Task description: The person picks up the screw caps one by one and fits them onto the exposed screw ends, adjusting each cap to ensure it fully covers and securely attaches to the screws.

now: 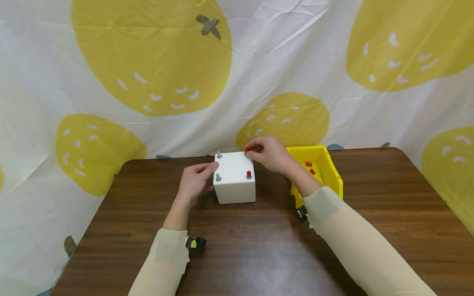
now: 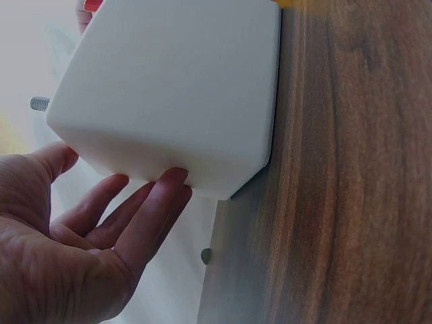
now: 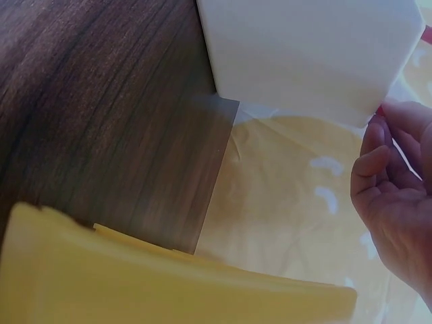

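Observation:
A white box point(image 1: 235, 183) stands on the table, threaded metal posts rising from its top corners. The near left post point(image 1: 218, 177) and far left post point(image 1: 219, 154) are bare. A red cap point(image 1: 249, 174) sits on the near right post. My right hand point(image 1: 272, 154) pinches another small red cap point(image 1: 246, 151) between thumb and fingertips at the far right corner; the fingers hide the post there. On the box's left side rests my left hand point(image 2: 88, 236), its fingers fairly straight against the side and the thumb by the top edge.
To the right of the box is a yellow bin point(image 1: 335, 172) with small red caps point(image 1: 309, 164) inside, partly behind the right forearm. The brown wooden table point(image 1: 244, 246) ends at a patterned curtain point(image 1: 155, 135) behind the box. Each wrist carries a small black camera point(image 1: 198, 244).

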Demonstrator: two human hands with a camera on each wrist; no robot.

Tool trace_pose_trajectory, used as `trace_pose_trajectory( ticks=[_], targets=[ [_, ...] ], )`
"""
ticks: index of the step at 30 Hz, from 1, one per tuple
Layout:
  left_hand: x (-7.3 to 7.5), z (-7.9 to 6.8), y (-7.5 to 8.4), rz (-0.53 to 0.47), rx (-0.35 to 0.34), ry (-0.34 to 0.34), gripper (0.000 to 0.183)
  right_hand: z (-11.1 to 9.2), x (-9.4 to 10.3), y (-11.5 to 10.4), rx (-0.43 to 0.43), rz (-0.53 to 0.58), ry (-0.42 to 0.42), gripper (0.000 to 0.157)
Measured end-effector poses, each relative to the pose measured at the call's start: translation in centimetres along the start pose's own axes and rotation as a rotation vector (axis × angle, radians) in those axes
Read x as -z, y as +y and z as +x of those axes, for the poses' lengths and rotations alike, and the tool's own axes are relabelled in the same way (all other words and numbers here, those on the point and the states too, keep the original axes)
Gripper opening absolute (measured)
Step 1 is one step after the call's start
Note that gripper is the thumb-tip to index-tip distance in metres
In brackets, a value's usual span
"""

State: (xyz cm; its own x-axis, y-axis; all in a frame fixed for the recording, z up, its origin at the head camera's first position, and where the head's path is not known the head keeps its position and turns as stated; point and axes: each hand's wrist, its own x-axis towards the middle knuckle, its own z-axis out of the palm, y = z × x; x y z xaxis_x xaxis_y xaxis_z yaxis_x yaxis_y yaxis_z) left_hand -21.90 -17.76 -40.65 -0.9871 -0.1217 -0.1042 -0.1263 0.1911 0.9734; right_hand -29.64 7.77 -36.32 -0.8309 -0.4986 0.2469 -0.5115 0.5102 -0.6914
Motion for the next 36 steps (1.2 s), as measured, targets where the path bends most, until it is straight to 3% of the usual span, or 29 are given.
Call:
trace_pose_trajectory(
  ticks=[36],
  targets=[
    [-0.06, -0.17, 0.09, 0.014, 0.002, 0.001, 0.054, 0.09, -0.47, 0.38, -0.011, -0.058, 0.028, 0.017]
  ],
)
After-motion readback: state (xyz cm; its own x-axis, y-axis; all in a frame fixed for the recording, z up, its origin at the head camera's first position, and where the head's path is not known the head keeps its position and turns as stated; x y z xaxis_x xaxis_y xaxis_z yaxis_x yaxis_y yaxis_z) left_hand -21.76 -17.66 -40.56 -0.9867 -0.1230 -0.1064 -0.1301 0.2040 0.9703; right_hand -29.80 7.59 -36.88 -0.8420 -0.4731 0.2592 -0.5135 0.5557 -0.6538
